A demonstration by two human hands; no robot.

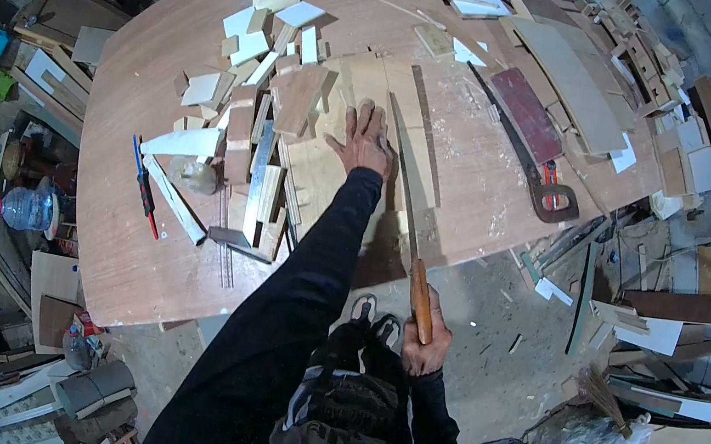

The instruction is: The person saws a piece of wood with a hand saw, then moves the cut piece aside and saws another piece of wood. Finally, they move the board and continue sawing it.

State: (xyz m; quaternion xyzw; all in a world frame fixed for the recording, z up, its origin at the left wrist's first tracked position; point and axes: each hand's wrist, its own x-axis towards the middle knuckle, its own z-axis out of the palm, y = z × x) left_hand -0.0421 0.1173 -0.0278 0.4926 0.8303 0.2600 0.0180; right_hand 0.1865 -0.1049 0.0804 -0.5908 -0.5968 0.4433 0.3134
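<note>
Fingers spread, the left hand pressed a plywood sheet flat; the right hand clenched the wooden handle of a long blade lying just beside those fingers. Keeping fingertips clear of the edge looked wise.

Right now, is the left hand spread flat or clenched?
Spread flat: the left hand lies palm down, fingers apart, on pale boards; the right hand holds a blade.

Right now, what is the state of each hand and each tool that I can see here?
left hand: open, flat on the board
right hand: shut on the handsaw
handsaw: blade across the board
second saw: lying untouched on the table
</note>
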